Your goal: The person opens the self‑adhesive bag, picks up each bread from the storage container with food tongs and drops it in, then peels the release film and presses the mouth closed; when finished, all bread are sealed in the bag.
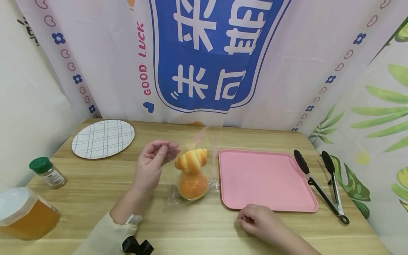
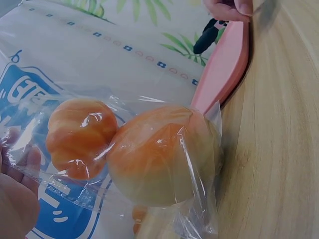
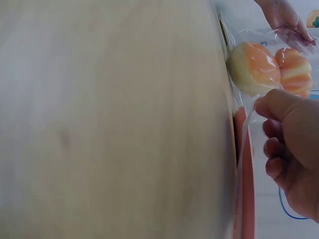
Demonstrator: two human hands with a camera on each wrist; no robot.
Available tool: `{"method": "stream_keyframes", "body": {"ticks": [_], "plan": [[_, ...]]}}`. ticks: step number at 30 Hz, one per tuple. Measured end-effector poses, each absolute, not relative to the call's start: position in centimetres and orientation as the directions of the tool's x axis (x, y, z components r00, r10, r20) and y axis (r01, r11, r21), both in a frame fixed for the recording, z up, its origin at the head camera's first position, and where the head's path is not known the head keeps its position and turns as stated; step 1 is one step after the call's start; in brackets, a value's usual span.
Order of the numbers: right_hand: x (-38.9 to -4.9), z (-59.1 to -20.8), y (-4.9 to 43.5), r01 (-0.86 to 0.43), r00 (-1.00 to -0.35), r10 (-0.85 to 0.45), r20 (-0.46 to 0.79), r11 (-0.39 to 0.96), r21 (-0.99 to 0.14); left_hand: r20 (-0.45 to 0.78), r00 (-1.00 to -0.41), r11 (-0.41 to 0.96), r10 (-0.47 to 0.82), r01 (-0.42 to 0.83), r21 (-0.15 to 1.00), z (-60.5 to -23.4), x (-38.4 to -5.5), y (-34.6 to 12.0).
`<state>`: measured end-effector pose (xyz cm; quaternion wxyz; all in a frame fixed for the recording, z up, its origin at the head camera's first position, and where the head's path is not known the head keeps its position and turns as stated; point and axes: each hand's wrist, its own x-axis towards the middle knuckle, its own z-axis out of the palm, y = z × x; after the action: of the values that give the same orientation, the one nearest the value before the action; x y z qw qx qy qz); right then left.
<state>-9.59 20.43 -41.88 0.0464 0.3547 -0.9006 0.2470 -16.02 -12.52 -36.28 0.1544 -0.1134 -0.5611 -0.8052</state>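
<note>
A clear plastic bag (image 1: 173, 198) stands upright on the table with two bread pieces inside. The striped croissant-shaped roll (image 1: 192, 160) rests above the round bun (image 1: 192, 185). My left hand (image 1: 153, 161) is at the bag's left side near its top, fingers extended; in the left wrist view part of that hand (image 2: 20, 199) shows beside the plastic, with fingertips seen through it. Whether they are inside or behind the bag is unclear. My right hand (image 1: 262, 223) rests by the near edge of the pink tray (image 1: 267, 180), fingers loosely curled, with nothing visible in them.
Black-tipped tongs (image 1: 323, 193) lie across the tray's right side, jaws spread. At the back left is a checked round plate (image 1: 103, 139). A green-capped spice jar (image 1: 49, 172) and a white-lidded tub of amber contents (image 1: 27, 214) stand on the left.
</note>
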Motion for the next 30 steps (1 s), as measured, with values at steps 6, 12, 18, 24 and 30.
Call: {"method": "stream_keyframes", "body": {"ticks": [6, 12, 18, 24, 30], "plan": [[-9.5, -42.3, 20.0, -0.526, -0.803, -0.591, 0.075, 0.645, -0.554, 0.356, -0.926, -0.316, -0.123, 0.377, 0.871, -36.3, -16.0, -12.5], [-9.7, -42.6, 20.2, -0.464, -0.815, -0.579, 0.012, 0.640, -0.612, 0.351, -0.929, -0.317, -0.120, 0.371, 0.873, -36.4, -16.0, -12.5], [-9.7, -42.3, 20.4, -0.344, -0.839, -0.543, -0.030, 0.572, -0.745, 0.363, -0.925, -0.324, -0.115, 0.381, 0.866, -36.4, -15.9, -12.5], [-10.6, -40.7, 19.9, -0.279, -0.884, -0.467, 0.025, 0.483, -0.830, 0.361, -0.926, -0.307, -0.110, 0.377, 0.874, -36.3, -15.9, -12.3], [-14.6, -37.9, 17.8, -0.281, -0.938, -0.324, 0.120, 0.512, -0.812, 0.367, -0.925, -0.315, -0.102, 0.380, 0.870, -36.3, -16.0, -12.3]]}}
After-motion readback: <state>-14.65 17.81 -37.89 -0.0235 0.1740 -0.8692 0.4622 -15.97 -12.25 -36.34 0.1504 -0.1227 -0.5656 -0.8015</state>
